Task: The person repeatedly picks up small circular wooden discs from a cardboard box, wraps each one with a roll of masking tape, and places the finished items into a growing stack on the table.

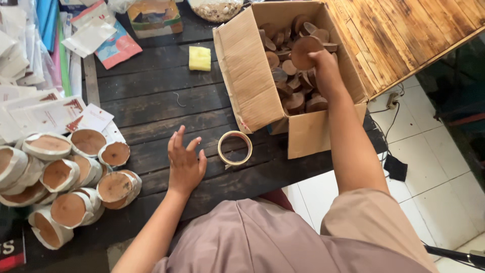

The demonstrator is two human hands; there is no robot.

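Right hand is reaching into the open cardboard box sitting at the desk's right edge; its fingers are closing round one brown wooden disc, lifting it just above the pile of similar discs filling the box. The grip looks firm, though the fingertips are partly hidden behind the disc.

Left hand is hovering palm-down over the dark plank desk near its front edge, fingers spread wide and holding nothing. A roll of tape is lying just beside it to the right, between that hand and the box, not touching either.

Paper-wrapped discs are piling up at the front-left corner, well apart from the box. A yellow sponge is sitting toward the back edge, just left of the box. Papers and plastic sleeves are covering the left edge.
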